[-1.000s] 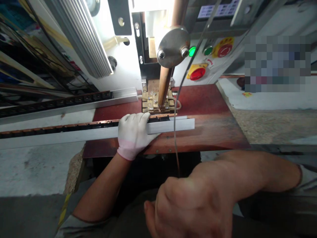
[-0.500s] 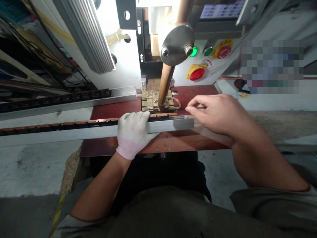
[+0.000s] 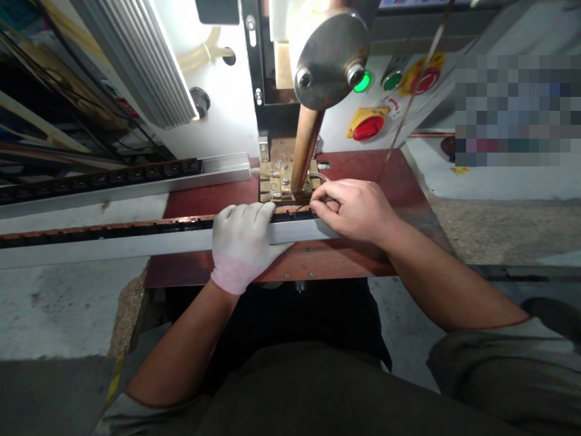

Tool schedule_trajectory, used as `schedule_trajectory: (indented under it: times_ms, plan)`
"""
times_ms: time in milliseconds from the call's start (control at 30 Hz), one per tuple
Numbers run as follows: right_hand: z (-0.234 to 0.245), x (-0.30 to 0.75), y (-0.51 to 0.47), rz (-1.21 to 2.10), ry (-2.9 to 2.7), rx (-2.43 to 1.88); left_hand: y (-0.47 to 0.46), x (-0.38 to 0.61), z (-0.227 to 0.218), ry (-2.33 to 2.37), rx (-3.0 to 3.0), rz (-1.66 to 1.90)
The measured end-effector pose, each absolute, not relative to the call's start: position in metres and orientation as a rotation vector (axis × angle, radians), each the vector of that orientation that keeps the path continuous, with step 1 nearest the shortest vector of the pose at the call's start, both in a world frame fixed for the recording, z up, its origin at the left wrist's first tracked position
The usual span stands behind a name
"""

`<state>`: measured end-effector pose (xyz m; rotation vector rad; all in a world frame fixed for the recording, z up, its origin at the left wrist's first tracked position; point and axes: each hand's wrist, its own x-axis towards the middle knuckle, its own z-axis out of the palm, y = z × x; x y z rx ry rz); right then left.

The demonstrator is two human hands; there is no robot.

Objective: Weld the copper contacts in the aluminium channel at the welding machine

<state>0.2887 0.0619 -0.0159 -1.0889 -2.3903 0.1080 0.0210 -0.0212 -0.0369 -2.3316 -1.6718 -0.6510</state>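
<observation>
The left hand (image 3: 242, 245), in a white glove, lies palm-down across the long aluminium rail (image 3: 136, 244), its grip closed over the rail with the fingers hooked over the far edge, where a row of black inserts and a copper strip run along the top. The rail lies left to right across the red-brown tabletop (image 3: 363, 166), and its right end sits just in front of the brass fixture block (image 3: 276, 181). The bare right hand (image 3: 356, 209) rests on that end of the rail, its grip pinched tight, thumb and fingertips together on the end of a thin wire (image 3: 417, 85) that climbs to the upper right. The pinch is just beside the foot of the copper electrode rod (image 3: 305, 151), which stands tilted on the block. A second rail (image 3: 136, 181) lies behind the first, well apart.
</observation>
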Motion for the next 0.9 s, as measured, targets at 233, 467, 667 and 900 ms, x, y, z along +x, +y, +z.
schedule_trajectory:
  times_ms: [233,467,667,900]
  plan:
    - [-0.029,0.289,0.062,0.053,-2.282,-1.029,-0.02,0.021,-0.034,-1.658,-2.326,-0.612]
    - [-0.019,0.279,0.065,0.037,-2.355,-1.253,-0.01,0.009,-0.022,-1.679,-2.444,-0.401]
    - [0.001,0.261,0.077,0.01,-2.607,-1.508,0.002,0.004,0.003,-1.828,-2.562,-0.004]
    - [0.009,0.257,0.089,0.046,-2.657,-1.56,0.016,0.005,0.009,-1.858,-2.592,0.07]
